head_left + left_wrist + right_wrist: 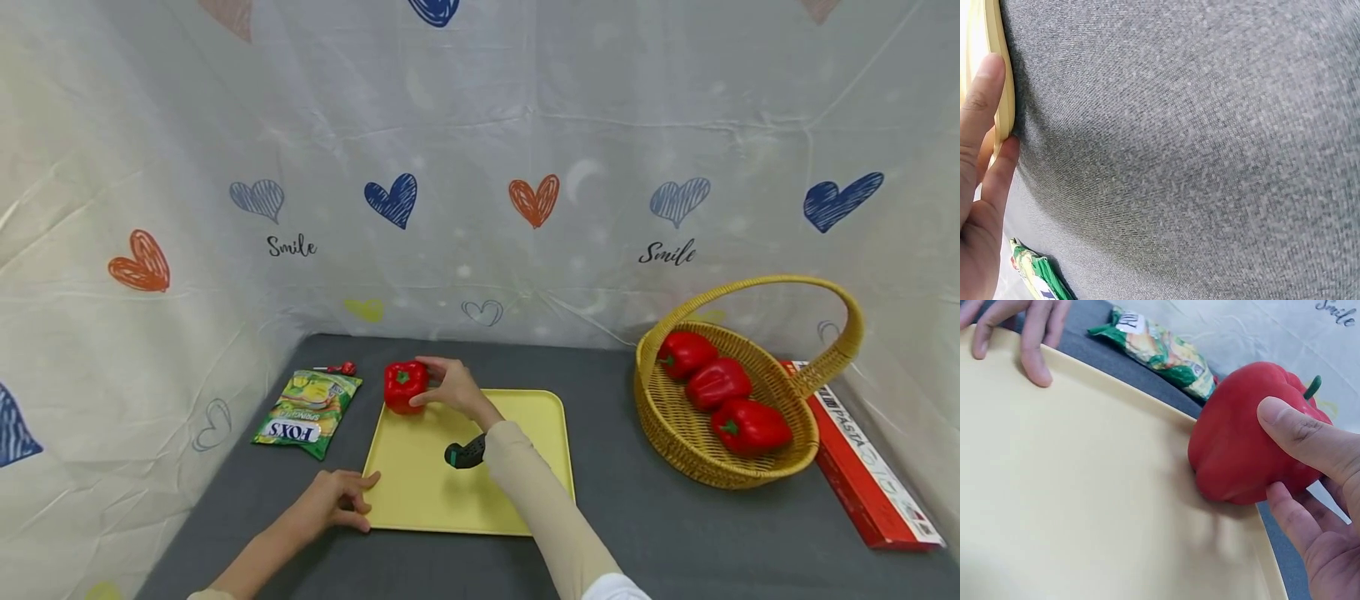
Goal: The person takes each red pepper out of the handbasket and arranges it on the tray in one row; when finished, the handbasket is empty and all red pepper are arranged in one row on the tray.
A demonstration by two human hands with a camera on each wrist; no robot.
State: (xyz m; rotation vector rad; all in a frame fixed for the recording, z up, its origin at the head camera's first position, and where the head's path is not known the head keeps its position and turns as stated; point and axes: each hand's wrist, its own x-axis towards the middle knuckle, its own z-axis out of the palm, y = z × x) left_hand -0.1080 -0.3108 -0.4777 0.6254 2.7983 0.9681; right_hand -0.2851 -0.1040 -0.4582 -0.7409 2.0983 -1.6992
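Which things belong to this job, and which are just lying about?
In the job:
right hand, gripping a red pepper
left hand, touching the yellow tray at a corner
probably the wicker basket and its three matching peppers

Just lying about, it seems:
green Fox's bag
small lollipop-like item
pasta box

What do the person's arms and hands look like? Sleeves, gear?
Left hand and right hand: no gloves visible. Right arm: long beige fabric sleeve, white material at the frame edge, rounded black device with a green mark by the cuff. Left: bare forearm, beige sleeve edge.
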